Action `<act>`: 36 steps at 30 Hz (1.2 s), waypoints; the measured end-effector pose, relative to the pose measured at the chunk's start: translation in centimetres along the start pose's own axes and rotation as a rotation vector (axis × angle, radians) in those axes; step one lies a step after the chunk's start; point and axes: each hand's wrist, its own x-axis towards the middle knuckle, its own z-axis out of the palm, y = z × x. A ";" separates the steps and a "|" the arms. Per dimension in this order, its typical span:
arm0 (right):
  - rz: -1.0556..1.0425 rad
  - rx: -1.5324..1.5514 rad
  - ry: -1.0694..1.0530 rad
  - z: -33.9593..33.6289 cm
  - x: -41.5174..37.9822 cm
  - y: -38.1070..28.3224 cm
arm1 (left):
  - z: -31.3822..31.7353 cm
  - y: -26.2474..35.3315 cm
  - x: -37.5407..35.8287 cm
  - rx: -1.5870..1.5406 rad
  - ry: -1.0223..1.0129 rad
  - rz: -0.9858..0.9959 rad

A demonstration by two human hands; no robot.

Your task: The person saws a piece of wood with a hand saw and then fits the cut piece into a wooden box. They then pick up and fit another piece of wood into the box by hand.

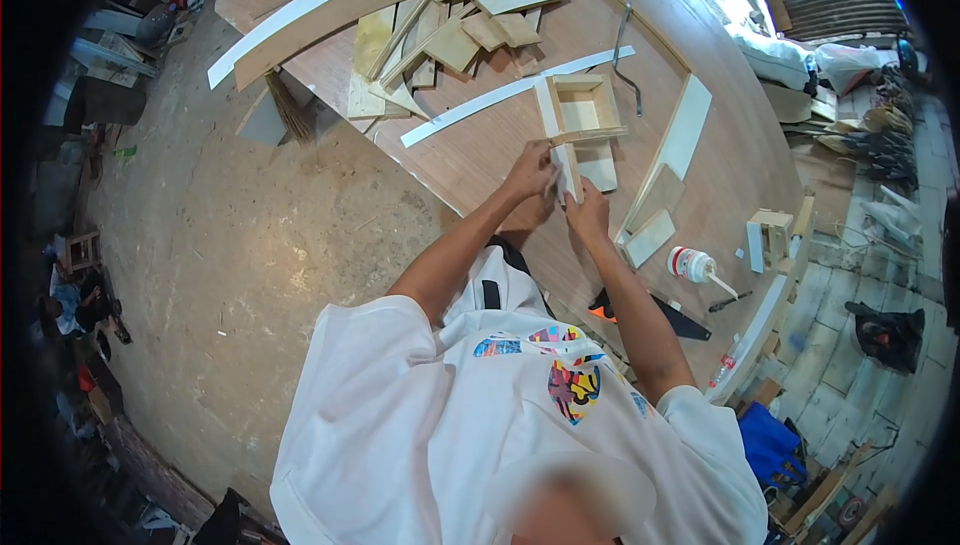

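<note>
Wooden box frame [572,133] lies directly ahead of the person, between the two hands and reaching forward past them, above or on the tabletop [745,160]; contact underneath can't be made out. It has a long white-faced side board, an open compartment at the far end, and a thin crosspiece [600,133] over its middle. A white panel [597,167] shows just forward of the right hand.

Left hand [533,173]: at the frame's left side, fingers bunched, little gap between them. Whether they pinch the wood or only press against it, cannot tell. Right hand [588,211]: closed around the near end of the side board, thumb side up; some fingers hidden.

Handling, by judgement: light, thin-walled, stiff along the side board. Faced surface probably smooth, a little slick under dry fingers; raw edges should grip better. Weak points likely the corners and the crosspiece, which could shift or split if pried. Best hold: the side board near both ends, thumb on the face, fingers behind. Avoid lifting by the crosspiece or twisting one end alone.

Around: white bottle [690,265] with a long nozzle, to the right of the right hand and nearer the body; dark saw blade [680,319] nearer still, beside the right forearm. Wood offcuts [455,45] piled well forward of the left hand.
</note>
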 end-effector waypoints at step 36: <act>0.555 1.259 0.029 3.0 -6.9 7.0 | -6.9 -4.8 15.3 0.500 -0.130 -0.079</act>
